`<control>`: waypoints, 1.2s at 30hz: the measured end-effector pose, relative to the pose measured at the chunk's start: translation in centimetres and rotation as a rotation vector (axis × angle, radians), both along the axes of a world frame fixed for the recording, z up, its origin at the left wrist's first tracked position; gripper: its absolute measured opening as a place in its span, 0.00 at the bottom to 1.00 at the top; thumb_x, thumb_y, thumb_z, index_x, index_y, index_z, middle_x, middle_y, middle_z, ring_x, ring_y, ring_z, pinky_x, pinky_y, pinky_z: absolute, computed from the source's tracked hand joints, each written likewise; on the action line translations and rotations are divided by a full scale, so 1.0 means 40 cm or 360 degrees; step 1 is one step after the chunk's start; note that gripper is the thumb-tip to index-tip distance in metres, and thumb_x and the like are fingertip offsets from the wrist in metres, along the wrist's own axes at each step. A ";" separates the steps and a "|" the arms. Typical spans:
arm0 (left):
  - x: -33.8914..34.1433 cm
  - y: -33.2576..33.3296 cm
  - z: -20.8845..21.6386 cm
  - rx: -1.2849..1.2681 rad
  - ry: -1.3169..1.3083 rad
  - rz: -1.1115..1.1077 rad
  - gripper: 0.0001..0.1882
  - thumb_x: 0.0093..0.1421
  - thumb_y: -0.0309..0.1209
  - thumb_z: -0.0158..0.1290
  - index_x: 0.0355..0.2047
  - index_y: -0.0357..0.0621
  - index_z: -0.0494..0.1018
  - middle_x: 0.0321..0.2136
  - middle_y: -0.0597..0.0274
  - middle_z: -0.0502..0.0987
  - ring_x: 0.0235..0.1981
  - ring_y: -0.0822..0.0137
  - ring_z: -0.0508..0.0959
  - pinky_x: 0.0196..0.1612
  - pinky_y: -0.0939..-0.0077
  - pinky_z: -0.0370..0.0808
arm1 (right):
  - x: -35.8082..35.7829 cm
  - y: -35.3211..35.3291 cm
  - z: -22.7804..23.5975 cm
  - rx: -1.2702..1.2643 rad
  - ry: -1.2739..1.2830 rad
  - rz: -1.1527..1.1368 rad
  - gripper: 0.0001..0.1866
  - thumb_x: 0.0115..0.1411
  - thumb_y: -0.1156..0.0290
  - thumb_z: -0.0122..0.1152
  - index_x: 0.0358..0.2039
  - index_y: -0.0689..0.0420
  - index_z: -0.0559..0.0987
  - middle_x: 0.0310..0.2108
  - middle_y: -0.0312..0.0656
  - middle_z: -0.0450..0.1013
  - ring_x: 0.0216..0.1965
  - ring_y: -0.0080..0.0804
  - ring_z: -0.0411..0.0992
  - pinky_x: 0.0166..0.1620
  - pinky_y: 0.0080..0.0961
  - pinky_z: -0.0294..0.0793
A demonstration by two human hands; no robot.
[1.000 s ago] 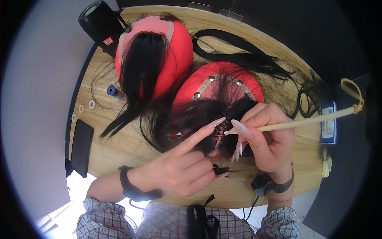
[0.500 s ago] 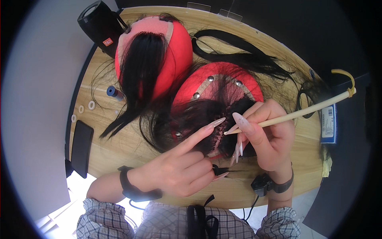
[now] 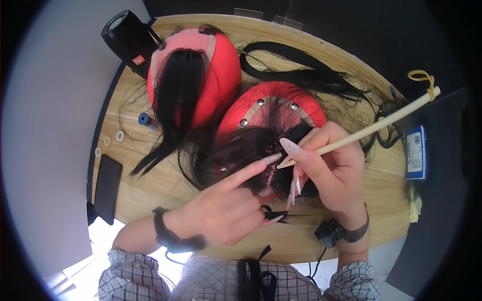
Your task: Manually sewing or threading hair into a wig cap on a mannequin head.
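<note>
Head camera only; my clock lies flat on the picture, twelve at the top edge.

Near red head form (image 3: pixel 273 90) at one o'clock, just off centre. Black hair (image 3: pixel 241 148) spreads over it, most toward nine, parted along a pinkish strip (image 3: pixel 271 174).

Right hand (image 3: pixel 331 168), at four: thumb and fingers pinch a pale stick (image 3: pixel 376 124) close behind its tip. Shaft runs up toward two, ending in a yellow loop (image 3: pixel 431 80). Tip meets the hair at the parting; whether it carries a hook is too small for me to tell.

Left hand (image 3: pixel 221 215), at seven: index finger straight, its nail just beside the stick's tip; other fingers curled. I cannot tell whether thumb and fingers grip anything.

Handling, my estimate: stick light and stiff, smooth enough to roll; best held low on the shaft, behind the tip. Hair soft, nearly weightless, slippery; single strands easy to lose, so take it near the root, flat under a fingertip. Strip looks thin and easily snagged; steady the form beside it instead.

Around: far red head form (image 3: pixel 228 65) toward eleven, loose hair bundle (image 3: pixel 301 67) toward one, blue-and-white box (image 3: pixel 415 153) at three.
</note>
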State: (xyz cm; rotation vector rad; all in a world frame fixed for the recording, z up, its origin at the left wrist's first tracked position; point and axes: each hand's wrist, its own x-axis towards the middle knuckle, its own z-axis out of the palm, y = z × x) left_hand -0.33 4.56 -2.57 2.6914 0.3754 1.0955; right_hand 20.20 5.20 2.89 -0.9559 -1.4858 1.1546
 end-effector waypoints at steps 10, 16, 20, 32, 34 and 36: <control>-0.004 -0.007 0.081 0.0502 0.0048 0.0422 0.12 0.48 0.34 0.60 0.19 0.44 0.68 0.22 0.66 0.71 0.19 0.69 0.70 0.51 0.43 0.69 | 0.007 0.004 -0.002 -0.0120 0.0094 0.0114 0.05 0.62 0.81 0.56 0.28 0.64 0.72 0.19 0.37 0.72 0.17 0.16 0.71 0.21 0.13 0.70; 0.014 -0.007 0.075 0.0793 0.0377 0.0681 0.08 0.44 0.33 0.60 0.24 0.51 0.71 0.26 0.70 0.72 0.28 0.72 0.73 0.43 0.67 0.64 | 0.013 0.010 -0.012 -0.0096 0.0208 0.0130 0.03 0.62 0.82 0.57 0.30 0.66 0.76 0.19 0.36 0.73 0.17 0.15 0.70 0.20 0.12 0.70; 0.017 -0.010 0.084 0.0839 0.0445 0.0743 0.08 0.45 0.34 0.59 0.26 0.52 0.72 0.26 0.69 0.73 0.29 0.72 0.73 0.42 0.68 0.60 | 0.012 0.007 -0.017 -0.0121 0.0220 0.0147 0.03 0.61 0.77 0.61 0.34 0.64 0.78 0.16 0.33 0.72 0.16 0.13 0.70 0.19 0.12 0.67; 0.035 0.019 0.113 0.0972 0.0651 0.0775 0.07 0.45 0.34 0.57 0.24 0.54 0.69 0.25 0.71 0.69 0.29 0.74 0.71 0.43 0.69 0.58 | 0.024 0.012 -0.006 -0.0178 0.0185 0.0203 0.06 0.62 0.73 0.61 0.32 0.63 0.76 0.16 0.33 0.72 0.16 0.14 0.70 0.19 0.14 0.67; 0.037 0.017 0.116 0.0964 0.0694 0.0770 0.07 0.44 0.33 0.56 0.24 0.54 0.69 0.25 0.71 0.67 0.29 0.74 0.71 0.43 0.68 0.58 | 0.024 0.012 -0.002 -0.0182 0.0190 0.0209 0.07 0.62 0.72 0.61 0.31 0.62 0.76 0.16 0.33 0.72 0.15 0.14 0.69 0.19 0.14 0.66; 0.042 0.013 0.118 0.0766 0.0689 0.0803 0.05 0.44 0.32 0.53 0.23 0.52 0.68 0.23 0.69 0.63 0.27 0.71 0.68 0.41 0.68 0.60 | 0.024 0.014 -0.001 -0.0190 0.0194 0.0212 0.07 0.62 0.72 0.61 0.31 0.62 0.76 0.16 0.33 0.71 0.15 0.14 0.69 0.18 0.14 0.66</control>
